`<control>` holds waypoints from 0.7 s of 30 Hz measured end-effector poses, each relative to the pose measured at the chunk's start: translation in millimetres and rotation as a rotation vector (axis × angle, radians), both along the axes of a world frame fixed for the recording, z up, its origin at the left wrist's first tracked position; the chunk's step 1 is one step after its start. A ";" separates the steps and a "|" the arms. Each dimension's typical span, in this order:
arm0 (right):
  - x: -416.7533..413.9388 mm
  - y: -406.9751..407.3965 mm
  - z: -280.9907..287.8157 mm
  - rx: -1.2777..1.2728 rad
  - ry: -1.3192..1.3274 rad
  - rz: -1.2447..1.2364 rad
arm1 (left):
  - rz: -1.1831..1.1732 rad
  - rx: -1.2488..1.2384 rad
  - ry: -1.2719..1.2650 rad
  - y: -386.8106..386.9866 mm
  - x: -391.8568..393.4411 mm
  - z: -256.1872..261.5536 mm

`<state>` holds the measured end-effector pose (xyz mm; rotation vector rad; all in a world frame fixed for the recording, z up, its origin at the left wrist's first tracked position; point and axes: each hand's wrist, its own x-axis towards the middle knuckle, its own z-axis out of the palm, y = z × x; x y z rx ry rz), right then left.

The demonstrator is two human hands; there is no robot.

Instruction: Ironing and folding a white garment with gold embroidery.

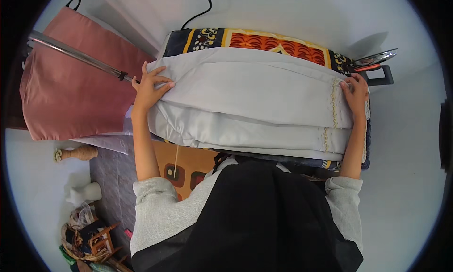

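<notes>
A light grey satin garment (254, 91) lies in long layered folds across a padded surface before me. Gold beaded trim (333, 102) runs along its right end. At the left end, my left hand (152, 86) pinches the cloth between thumb and forefinger, its other fingers spread over the edge. My right hand (355, 91) grips the upper right corner, just beyond the trim. Beneath the garment is a patterned blanket (276, 44) in navy, yellow and orange-red, showing along the far edge and partly at the near edge.
A clothes iron (384, 75) stands beyond my right hand, beside the wall. Pink cloth (81, 77) hangs at left behind a metal rail (78, 54) that reaches my left hand. A black cable (209, 7) runs up the wall. A woven vase (79, 153) stands lower left.
</notes>
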<state>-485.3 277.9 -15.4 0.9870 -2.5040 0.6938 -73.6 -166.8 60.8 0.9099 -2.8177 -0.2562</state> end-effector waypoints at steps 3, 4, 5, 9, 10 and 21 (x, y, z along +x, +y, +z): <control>-10.0 2.6 5.1 -0.170 -0.009 0.016 | 0.015 -0.088 0.104 -4.5 -4.9 -5.4; -6.9 2.1 9.8 -0.090 0.001 -0.050 | 0.020 -0.087 0.104 -4.7 -5.2 -5.7; -3.0 1.4 14.7 -0.010 0.012 -0.117 | 0.064 -0.086 0.066 -5.0 -5.1 -5.4; 18.5 -17.4 20.3 0.267 -0.055 -0.240 | 0.114 -0.041 -0.001 -6.9 -4.0 -6.1; 24.2 -22.4 24.9 0.331 -0.048 -0.279 | 0.126 -0.035 -0.012 -6.2 -4.9 -5.5; 114.8 -173.8 82.2 0.236 -0.005 0.608 | 0.123 -0.096 -0.104 -6.0 -29.3 22.8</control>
